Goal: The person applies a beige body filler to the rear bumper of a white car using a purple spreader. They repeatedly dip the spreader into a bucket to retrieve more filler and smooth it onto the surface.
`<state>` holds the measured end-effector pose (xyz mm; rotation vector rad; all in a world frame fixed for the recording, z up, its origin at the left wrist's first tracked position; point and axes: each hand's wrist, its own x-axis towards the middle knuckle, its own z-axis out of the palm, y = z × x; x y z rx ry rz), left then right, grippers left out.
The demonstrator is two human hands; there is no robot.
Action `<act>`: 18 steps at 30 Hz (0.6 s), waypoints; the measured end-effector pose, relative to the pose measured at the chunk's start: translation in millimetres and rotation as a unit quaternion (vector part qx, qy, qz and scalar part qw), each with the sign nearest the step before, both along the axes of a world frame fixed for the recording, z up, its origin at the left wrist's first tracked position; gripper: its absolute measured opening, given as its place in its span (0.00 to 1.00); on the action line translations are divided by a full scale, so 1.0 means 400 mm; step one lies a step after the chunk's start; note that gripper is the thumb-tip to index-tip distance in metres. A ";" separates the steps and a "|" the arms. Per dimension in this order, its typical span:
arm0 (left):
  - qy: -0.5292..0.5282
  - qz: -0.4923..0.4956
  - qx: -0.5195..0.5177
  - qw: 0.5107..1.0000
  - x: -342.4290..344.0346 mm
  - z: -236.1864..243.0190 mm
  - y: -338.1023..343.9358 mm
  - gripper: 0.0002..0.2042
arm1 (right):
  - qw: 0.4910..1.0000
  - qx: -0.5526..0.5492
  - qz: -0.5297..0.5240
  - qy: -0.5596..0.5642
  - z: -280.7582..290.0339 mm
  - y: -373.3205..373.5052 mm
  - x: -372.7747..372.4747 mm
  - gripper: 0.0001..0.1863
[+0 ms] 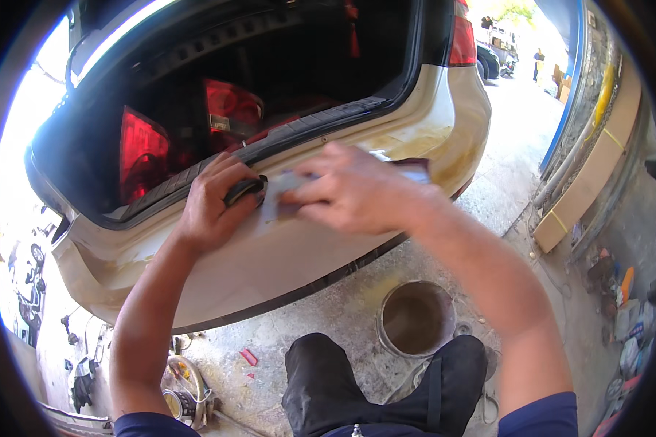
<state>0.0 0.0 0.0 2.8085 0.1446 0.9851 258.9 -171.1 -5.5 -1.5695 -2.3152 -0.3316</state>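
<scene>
A white car's rear bumper (299, 262) with yellowish patches spans the middle, below an open trunk holding red tail lights (144, 153). My left hand (215, 204) is closed on a small black block (242, 191) at the bumper's top edge. Just right of it, my right hand (350, 189) is blurred, its curled fingers over a greyish sheet-like patch (284, 191) on the bumper; whether they grip it is unclear. Another flat, grey and dark reddish piece (414, 172) lies partly behind my right hand.
A metal bucket (417, 318) stands below the bumper, with cans and hoses (186, 390) at lower left and red scraps (248, 357) on the concrete floor. A long cardboard strip (583, 182) leans at the right near clutter. A person (538, 64) stands outside in the distance.
</scene>
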 end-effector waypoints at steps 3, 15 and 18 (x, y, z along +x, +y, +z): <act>-0.012 0.010 -0.051 0.999 -0.021 -0.076 -0.045 0.10 | 0.988 -0.081 -0.134 0.004 -0.027 -0.050 0.209 0.20; 0.059 0.046 0.069 0.995 -0.026 0.008 -0.004 0.09 | 0.998 0.059 0.014 0.029 -0.024 0.061 0.024 0.17; 0.059 0.063 0.034 0.996 -0.172 -0.002 0.040 0.08 | 0.996 0.024 -0.085 -0.015 -0.017 0.010 0.290 0.21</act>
